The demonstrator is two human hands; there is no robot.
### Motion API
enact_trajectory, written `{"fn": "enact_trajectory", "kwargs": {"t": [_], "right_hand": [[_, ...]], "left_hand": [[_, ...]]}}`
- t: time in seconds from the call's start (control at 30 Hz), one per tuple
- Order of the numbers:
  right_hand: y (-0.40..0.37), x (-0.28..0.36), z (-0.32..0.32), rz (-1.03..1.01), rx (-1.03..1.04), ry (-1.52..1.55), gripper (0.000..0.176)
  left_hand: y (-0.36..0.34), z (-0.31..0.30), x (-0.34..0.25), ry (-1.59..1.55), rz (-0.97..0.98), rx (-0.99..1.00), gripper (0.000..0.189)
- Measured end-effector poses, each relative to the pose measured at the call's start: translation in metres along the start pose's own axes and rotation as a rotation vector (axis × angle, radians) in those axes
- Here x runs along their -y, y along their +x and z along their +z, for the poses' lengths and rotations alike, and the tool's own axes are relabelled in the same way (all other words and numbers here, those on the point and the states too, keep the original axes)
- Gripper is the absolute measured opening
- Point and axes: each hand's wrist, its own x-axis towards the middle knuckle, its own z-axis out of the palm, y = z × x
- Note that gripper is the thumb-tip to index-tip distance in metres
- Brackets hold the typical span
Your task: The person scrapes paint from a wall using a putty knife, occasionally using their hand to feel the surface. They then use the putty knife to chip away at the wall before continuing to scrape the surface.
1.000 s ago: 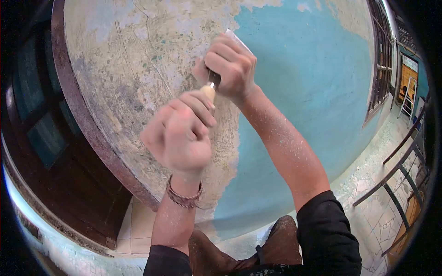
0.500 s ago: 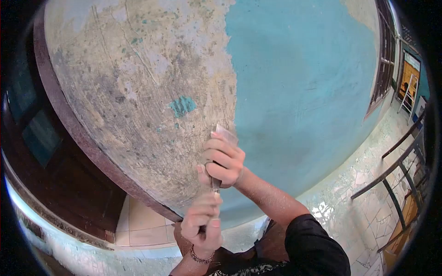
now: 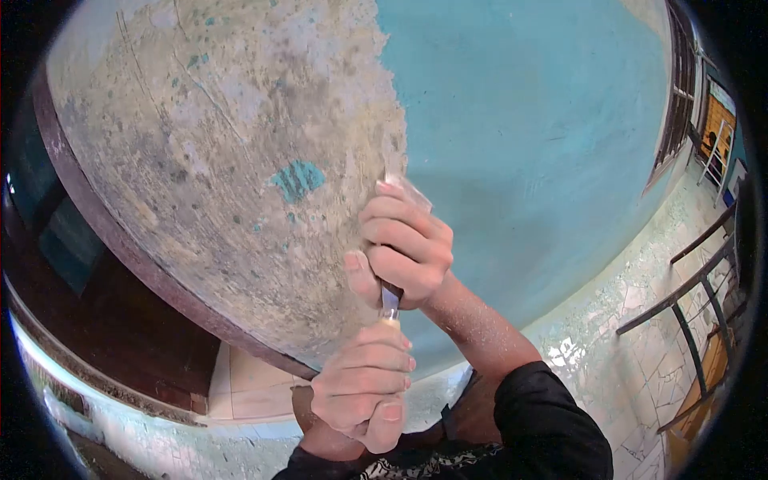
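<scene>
A scraper (image 3: 410, 194) has its flat metal blade at the wall, near the ragged edge between bare plaster (image 3: 240, 152) and blue paint (image 3: 528, 160). My right hand (image 3: 408, 244) is wrapped round its upper part, just below the blade. Lower down, my left hand (image 3: 364, 388) grips the pale handle (image 3: 390, 323), with a short metal shank showing between the hands. A small patch of blue paint (image 3: 298, 182) remains on the plaster, left of my right hand. White dust covers my fingers and right forearm.
On the left is a dark wooden door (image 3: 120, 336) beside a maroon border strip (image 3: 132, 256). To the right are a dark metal railing (image 3: 680, 304), a barred window (image 3: 678, 96) and a white ladder (image 3: 714, 156). Pale debris lies on the tiled floor (image 3: 632, 360).
Both hands and the scraper have moved slightly up and right, the blade now higher along the paint edge. The view has shifted a little.
</scene>
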Motion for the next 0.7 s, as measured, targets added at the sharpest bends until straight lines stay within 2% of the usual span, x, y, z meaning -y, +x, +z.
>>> {"fn": "enact_trajectory", "kwargs": {"t": [0.07,0.17,0.23,0.33,0.4,0.57,0.7], "right_hand": [[-0.007,0.005,-0.003,0.028,-0.022,-0.020,0.026],[-0.018,-0.001,-0.009,0.008,0.036,-0.031,0.024],[-0.010,-0.018,-0.011,-0.109,0.024,-0.037,0.026],[0.001,-0.015,-0.007,0.001,-0.062,-0.099,0.025],[-0.012,-0.005,-0.010,-0.015,-0.033,-0.077,0.025],[-0.047,0.011,-0.026,0.048,0.216,-0.035,0.024],[-0.050,0.028,-0.026,0.143,0.213,-0.068,0.024]], "left_hand": [[-0.008,-0.001,-0.001,-0.019,0.007,0.008,0.035],[-0.023,-0.007,0.011,0.010,-0.081,-0.010,0.034],[-0.013,-0.003,0.022,-0.099,0.041,0.033,0.024],[0.013,-0.007,0.015,-0.159,0.025,0.135,0.023],[-0.007,-0.013,0.007,-0.136,-0.022,0.130,0.022],[-0.046,-0.015,0.008,-0.056,-0.090,0.115,0.021],[-0.048,-0.023,0.002,0.015,-0.125,0.112,0.024]]}}
